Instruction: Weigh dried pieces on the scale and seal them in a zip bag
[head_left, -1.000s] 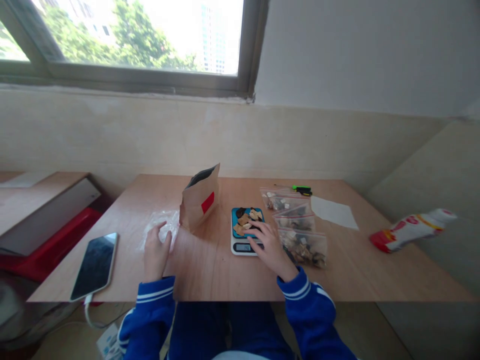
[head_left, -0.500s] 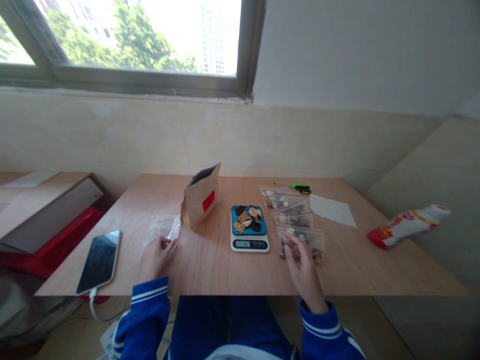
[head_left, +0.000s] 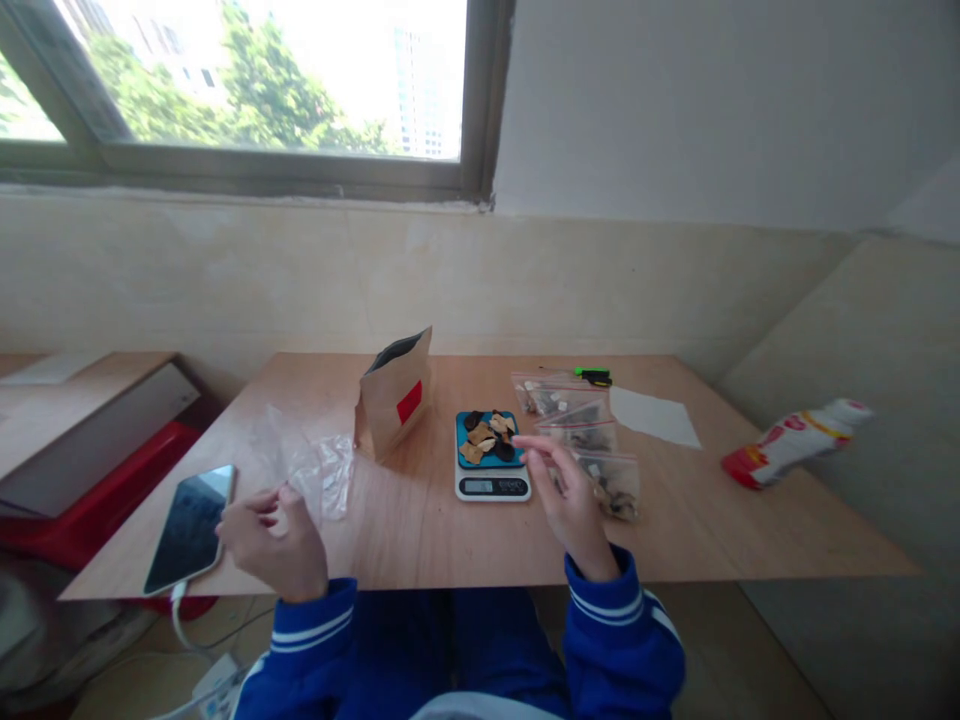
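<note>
Head view has the left hand lifted near the table's front edge, fingers pinched shut on a corner of a thin clear plastic zip bag, just right of the black phone. The bag slants up and away from the pinch, long axis from near-left to far-right, and where its mouth faces is too blurry to tell. The right hand hovers with fingers loosely open, holding nothing, just right of the small white kitchen scale with the blue top, which carries a heap of brown and dark dried pieces. If it were me I'd get a second hand on the bag's rim so it opens flat and doesn't twist, and keep clear of the scale while doing it
</note>
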